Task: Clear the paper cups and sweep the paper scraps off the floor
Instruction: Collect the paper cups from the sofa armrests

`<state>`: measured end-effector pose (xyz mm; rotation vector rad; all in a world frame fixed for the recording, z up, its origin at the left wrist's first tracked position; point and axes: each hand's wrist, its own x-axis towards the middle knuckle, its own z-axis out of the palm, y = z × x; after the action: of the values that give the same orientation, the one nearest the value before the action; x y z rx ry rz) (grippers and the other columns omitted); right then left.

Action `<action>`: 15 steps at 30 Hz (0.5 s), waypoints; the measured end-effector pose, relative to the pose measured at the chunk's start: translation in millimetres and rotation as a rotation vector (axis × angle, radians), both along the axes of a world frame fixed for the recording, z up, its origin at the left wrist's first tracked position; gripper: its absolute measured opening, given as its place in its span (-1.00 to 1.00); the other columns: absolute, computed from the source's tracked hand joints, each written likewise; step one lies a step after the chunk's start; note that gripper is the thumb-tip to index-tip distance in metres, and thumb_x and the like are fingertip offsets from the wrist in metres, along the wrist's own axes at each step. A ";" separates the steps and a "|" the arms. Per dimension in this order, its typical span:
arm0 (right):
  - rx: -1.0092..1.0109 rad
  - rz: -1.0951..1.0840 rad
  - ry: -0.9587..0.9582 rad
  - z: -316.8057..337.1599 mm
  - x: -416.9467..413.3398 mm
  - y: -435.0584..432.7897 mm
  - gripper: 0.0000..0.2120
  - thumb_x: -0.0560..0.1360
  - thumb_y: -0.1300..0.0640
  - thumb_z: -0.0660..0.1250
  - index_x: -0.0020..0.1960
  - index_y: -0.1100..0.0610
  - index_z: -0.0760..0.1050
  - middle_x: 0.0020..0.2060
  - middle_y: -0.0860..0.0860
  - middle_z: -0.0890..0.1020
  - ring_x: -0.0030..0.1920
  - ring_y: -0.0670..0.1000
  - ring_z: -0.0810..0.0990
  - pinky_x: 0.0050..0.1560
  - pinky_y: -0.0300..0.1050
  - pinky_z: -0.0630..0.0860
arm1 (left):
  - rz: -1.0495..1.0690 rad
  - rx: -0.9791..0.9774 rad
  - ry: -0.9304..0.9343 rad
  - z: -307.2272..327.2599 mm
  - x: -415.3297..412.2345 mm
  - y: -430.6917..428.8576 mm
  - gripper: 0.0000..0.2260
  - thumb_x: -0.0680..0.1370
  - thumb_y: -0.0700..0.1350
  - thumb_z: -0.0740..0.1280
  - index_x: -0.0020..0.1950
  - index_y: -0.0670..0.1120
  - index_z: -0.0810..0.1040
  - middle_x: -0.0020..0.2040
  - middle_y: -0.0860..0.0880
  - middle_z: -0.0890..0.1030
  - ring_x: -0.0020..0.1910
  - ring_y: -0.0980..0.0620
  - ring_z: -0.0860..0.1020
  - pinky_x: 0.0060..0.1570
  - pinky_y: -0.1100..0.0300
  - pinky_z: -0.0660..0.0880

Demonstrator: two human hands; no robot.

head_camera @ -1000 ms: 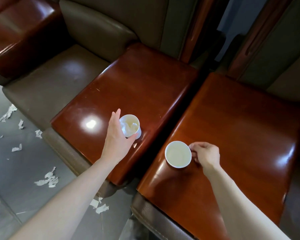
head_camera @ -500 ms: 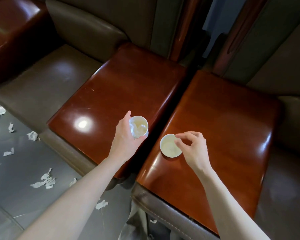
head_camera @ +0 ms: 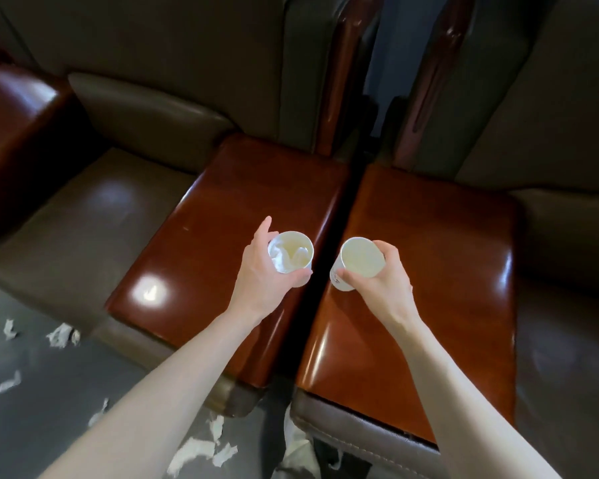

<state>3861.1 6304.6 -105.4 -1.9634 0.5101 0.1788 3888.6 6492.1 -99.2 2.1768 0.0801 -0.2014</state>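
The left hand point(head_camera: 261, 281) grips a white paper cup point(head_camera: 300, 243) holding crumpled paper, over the left wooden top point(head_camera: 222, 216). The right hand point(head_camera: 386, 283) grips a tilted second cup point(head_camera: 360, 259), its side print too small to read. Paper scraps point(head_camera: 201, 451) litter the floor point(head_camera: 32, 426).

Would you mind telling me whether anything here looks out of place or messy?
Yes. Torn paper scraps litter the grey floor at lower left. The left cup, gripped by the left hand, holds what looks like crumpled paper; the right cup, in the right hand, looks empty. Nothing appears spilled.
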 end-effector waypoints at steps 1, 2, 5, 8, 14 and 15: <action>0.010 -0.046 -0.034 12.8 1.8 -4.0 -0.28 0.28 -0.16 0.49 0.35 -0.05 0.28 0.16 -0.14 0.44 0.26 0.02 0.41 0.35 0.18 0.33 | -0.035 -0.016 -0.022 12.7 5.5 -6.1 -0.08 0.35 -0.02 0.55 0.53 0.04 0.04 0.33 0.12 0.38 0.34 0.11 0.29 0.23 0.24 0.25; 0.011 -0.087 -0.063 25.8 2.2 -9.5 -0.26 0.25 -0.20 0.47 0.35 -0.05 0.29 0.20 -0.13 0.43 0.25 0.01 0.42 0.34 0.19 0.35 | -0.074 -0.028 -0.047 26.0 10.7 -13.9 -0.07 0.34 -0.01 0.56 0.53 0.03 0.04 0.30 0.14 0.39 0.33 0.11 0.31 0.23 0.24 0.26; -0.033 -0.178 -0.131 64.7 -9.2 -36.0 -0.21 0.25 -0.23 0.45 0.39 -0.03 0.28 0.27 -0.07 0.42 0.26 0.00 0.42 0.34 0.23 0.35 | -0.208 -0.042 -0.124 66.6 22.6 -49.4 -0.07 0.34 0.00 0.56 0.53 0.02 0.05 0.28 0.13 0.41 0.30 0.13 0.33 0.23 0.24 0.28; -0.104 -0.292 -0.176 100.5 -38.3 -76.9 -0.21 0.30 -0.21 0.48 0.41 -0.02 0.27 0.30 -0.04 0.43 0.27 0.00 0.43 0.33 0.25 0.36 | -0.335 -0.043 -0.204 101.1 19.8 -101.8 -0.06 0.32 0.02 0.57 0.53 0.00 0.06 0.31 0.04 0.43 0.30 0.07 0.36 0.24 0.21 0.31; -0.208 -0.528 -0.187 152.8 -145.1 -173.2 -0.24 0.36 -0.08 0.52 0.44 0.03 0.26 0.31 -0.01 0.41 0.28 0.02 0.41 0.36 0.21 0.32 | -0.667 -0.060 -0.313 141.4 -43.3 -225.7 -0.04 0.30 0.05 0.57 0.53 -0.04 0.07 0.31 -0.06 0.45 0.29 0.00 0.38 0.20 0.23 0.31; -0.206 -0.591 -0.188 159.7 -179.1 -194.5 -0.25 0.35 -0.07 0.53 0.43 0.03 0.27 0.31 -0.02 0.41 0.29 0.01 0.40 0.38 0.18 0.29 | -0.744 -0.066 -0.322 145.7 -68.1 -254.9 -0.03 0.29 0.04 0.58 0.53 -0.05 0.08 0.30 -0.07 0.46 0.28 -0.02 0.39 0.21 0.22 0.32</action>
<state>3682.0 6110.2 54.3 -1.9126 0.9847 -0.4410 3820.5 6237.2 46.5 2.0546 -0.9110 -0.2599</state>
